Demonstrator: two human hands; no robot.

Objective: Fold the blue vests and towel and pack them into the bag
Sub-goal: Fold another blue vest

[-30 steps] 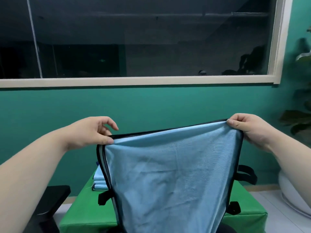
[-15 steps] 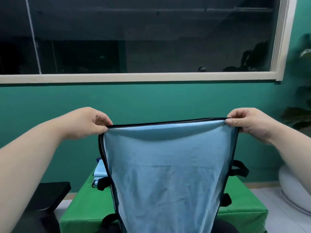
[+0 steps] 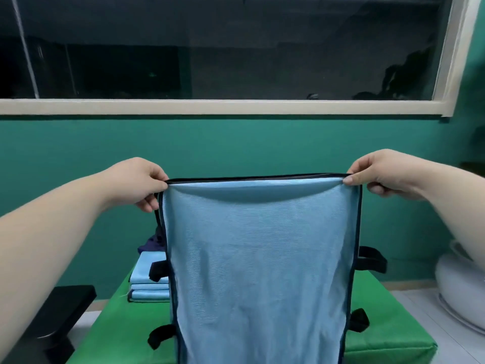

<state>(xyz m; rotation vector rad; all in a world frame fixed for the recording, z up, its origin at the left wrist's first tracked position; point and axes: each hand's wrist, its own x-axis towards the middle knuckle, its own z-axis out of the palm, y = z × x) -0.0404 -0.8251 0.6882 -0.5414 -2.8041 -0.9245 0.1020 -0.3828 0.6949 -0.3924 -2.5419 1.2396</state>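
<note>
blue vest [image 3: 259, 258] held up in the air in front of the teal wall [image 3: 236, 143], above the green table [image 3: 388, 334]. light blue fabric with a fine ribbed weave, thin and limp, a few soft creases. black binding runs along the top and both side edges. top edge is pulled near straight between the two hands, the front layer sagging a little under the trim. body hangs as a long panel, bottom out of frame. black webbing strap loops [image 3: 371, 260] stick out on both sides.

left hand [image 3: 136, 183]: thumb and curled fingers pinch the vest's top left corner.
right hand [image 3: 380, 174]: thumb and forefinger pinch the top right corner, other fingers curled beneath.

green table: smooth covering, squared edges. on its far left a folded stack [image 3: 149, 279] of the same light blue cloth, flat rectangles, partly behind the vest. dark navy cloth [image 3: 153, 243] bunched just behind the stack; cannot tell what it is.

black block-shaped object [image 3: 65, 306] low left. white rounded object [image 3: 459, 290] low right. dark window [image 3: 236, 48] above, cream frame.
</note>
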